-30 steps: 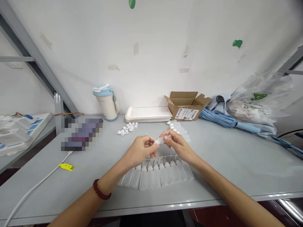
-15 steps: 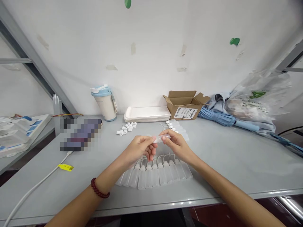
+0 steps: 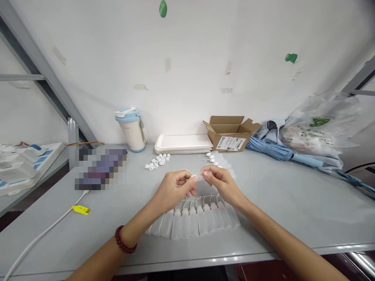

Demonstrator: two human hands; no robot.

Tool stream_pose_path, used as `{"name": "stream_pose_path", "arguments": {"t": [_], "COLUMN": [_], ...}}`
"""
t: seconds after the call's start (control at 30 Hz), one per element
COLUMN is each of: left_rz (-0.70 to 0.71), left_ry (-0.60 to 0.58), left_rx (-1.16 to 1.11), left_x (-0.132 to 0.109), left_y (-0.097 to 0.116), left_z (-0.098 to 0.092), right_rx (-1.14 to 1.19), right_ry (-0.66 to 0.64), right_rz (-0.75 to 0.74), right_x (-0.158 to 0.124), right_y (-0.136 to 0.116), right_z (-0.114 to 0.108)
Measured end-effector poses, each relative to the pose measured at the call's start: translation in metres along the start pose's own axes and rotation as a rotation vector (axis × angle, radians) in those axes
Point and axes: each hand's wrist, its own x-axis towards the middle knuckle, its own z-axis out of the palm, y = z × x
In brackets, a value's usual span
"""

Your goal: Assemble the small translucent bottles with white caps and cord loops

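Note:
A small translucent plastic bottle (image 3: 201, 176) is held level above the table between my hands. My left hand (image 3: 177, 186) pinches its left end with thumb and fingers, which hide most of that end. A thin white tube or cord shows by the left fingers. My right hand (image 3: 224, 184) grips the bottle's other end between thumb and fingers. Below lies a fanned row of similar bottles (image 3: 193, 224), each with a thin looped tube or cord at its neck. Beyond my right hand are several bottles with white tips (image 3: 218, 158), partly covered by it.
Small white caps (image 3: 158, 160) lie in a cluster behind my left hand. Along the wall stand a tumbler (image 3: 131, 130), a stack of white trays (image 3: 184, 143) and an open cardboard box (image 3: 230, 134). A folded blue umbrella (image 3: 269, 150) lies right; a cabled phone (image 3: 102, 169), left.
The view has shifted slightly, so everything sits a little lower. My left fingers have curled in closer around the bottle's end, and the thin white tube now shows beside them. My right hand keeps its grip.

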Motion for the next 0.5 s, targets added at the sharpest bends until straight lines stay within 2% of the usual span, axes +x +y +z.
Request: {"name": "stream_pose_path", "arguments": {"t": [0.17,0.27,0.37,0.5], "left_rz": [-0.131,-0.179,-0.175,-0.084], "left_ry": [-0.092,-0.089,-0.040,-0.082], "left_rx": [-0.164,-0.231,-0.260,-0.113], "left_x": [0.004,0.005,0.003,-0.002], "left_y": [-0.005,-0.004,-0.003,-0.003], "left_z": [-0.002,0.000,0.006,0.014], "right_rx": [-0.061,-0.043,0.100,0.208], "right_ry": [0.015,-0.010,-0.067,-0.059], "right_rz": [-0.042,-0.038,0.033,0.093], "right_x": [0.000,0.001,0.002,0.005], "right_y": [-0.001,-0.001,0.003,0.007], "right_z": [-0.001,-0.002,-0.002,0.000]}}
